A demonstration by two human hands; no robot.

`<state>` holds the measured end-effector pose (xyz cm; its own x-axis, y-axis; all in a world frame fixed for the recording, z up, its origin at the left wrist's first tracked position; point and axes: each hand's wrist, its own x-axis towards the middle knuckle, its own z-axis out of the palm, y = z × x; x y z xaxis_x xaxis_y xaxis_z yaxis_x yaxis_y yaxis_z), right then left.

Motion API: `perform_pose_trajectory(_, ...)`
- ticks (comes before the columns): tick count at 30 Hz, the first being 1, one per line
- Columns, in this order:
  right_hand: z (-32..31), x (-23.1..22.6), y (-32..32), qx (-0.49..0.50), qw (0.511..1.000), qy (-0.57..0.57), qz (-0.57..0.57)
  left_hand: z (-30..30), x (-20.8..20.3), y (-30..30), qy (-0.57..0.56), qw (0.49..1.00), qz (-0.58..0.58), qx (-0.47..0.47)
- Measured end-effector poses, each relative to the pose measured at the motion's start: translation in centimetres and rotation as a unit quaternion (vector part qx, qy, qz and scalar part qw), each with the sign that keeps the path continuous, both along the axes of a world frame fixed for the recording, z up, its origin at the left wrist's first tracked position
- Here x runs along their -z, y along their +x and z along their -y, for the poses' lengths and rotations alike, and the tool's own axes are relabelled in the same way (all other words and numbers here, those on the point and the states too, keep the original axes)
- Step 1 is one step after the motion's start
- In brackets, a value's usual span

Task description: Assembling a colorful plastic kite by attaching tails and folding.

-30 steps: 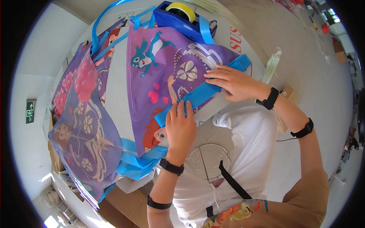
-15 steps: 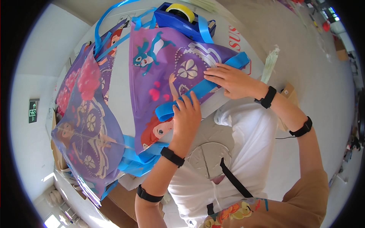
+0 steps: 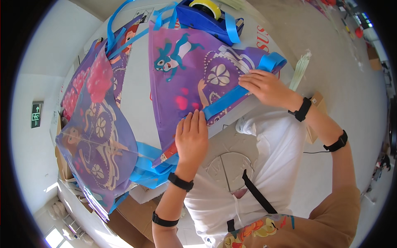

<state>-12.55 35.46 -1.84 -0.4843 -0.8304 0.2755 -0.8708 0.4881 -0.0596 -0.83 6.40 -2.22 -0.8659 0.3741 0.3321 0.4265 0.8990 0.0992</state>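
Together, left grip (image 3: 192,139) and right grip (image 3: 268,88) rest, fingers extended, on blue ribbon (image 3: 226,102) over purple sheet (image 3: 189,84); pinching unclear.

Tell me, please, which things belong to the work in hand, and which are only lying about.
In the work: blue strip, under left hand and right hand; purple printed sheet beneath.

Apparently lying about: tape dispenser, pale bundle, brown box.

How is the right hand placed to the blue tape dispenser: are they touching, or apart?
Apart. The head view shows part of the purple printed sheet lying plainly between the right hand and the blue tape dispenser.
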Motion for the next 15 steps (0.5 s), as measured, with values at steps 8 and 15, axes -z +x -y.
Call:
perform_pose_trajectory(8, 0.9, -2.7, -3.7, -0.01, 0.993, 0.02, 0.114, 3.6, -1.2, -3.0, 0.116, 0.985, 0.124, -0.02)
perform_pose_trajectory(15, 1.5, -1.9, -4.3, 0.042, 0.971, 0.077, 0.221, 3.5, 0.0, -3.2, 0.129, 0.985, 0.109, -0.034)
